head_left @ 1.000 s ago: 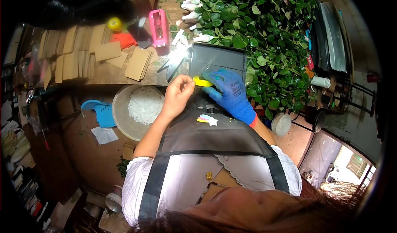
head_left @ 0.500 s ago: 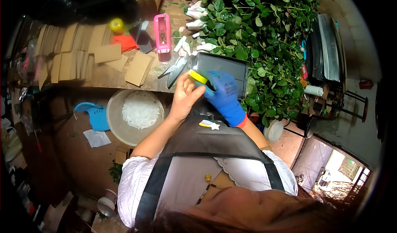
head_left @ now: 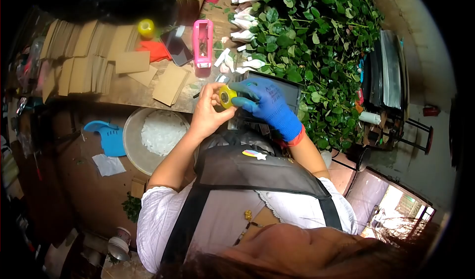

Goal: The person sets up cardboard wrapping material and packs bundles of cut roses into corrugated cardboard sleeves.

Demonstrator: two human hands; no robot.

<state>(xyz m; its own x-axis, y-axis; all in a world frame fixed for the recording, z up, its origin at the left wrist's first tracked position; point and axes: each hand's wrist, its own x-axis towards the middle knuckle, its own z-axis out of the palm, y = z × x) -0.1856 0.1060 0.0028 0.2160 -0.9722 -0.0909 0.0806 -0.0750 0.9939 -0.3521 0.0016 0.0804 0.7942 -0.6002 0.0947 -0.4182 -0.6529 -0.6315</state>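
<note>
Between my two hands is a roll of yellow tape (head_left: 227,96), its round side with the dark core turned toward me. My left hand (head_left: 208,115), bare, is closed on the roll's left side with thumb and fingers. On the other side my right hand (head_left: 269,105), in a blue glove with darker coated fingers, pinches the roll's edge. A dark tray (head_left: 284,87) lies behind the glove, partly covered by it. Scissors or clippers (head_left: 222,78) are mostly hidden behind my left hand.
Cardboard pieces (head_left: 170,83), a phone (head_left: 175,46), a pink dispenser (head_left: 203,46) and another yellow roll (head_left: 146,28) are on the table. Leafy stems with white-wrapped heads (head_left: 243,34) pile up at the right. Below stands a tub (head_left: 132,148) of white pieces beside a blue dustpan (head_left: 111,139).
The yellow roll has turned from edge-on to showing its round face. Both hands have shifted, my left one now covering most of the scissors or clippers. The camera view has also moved a little.
</note>
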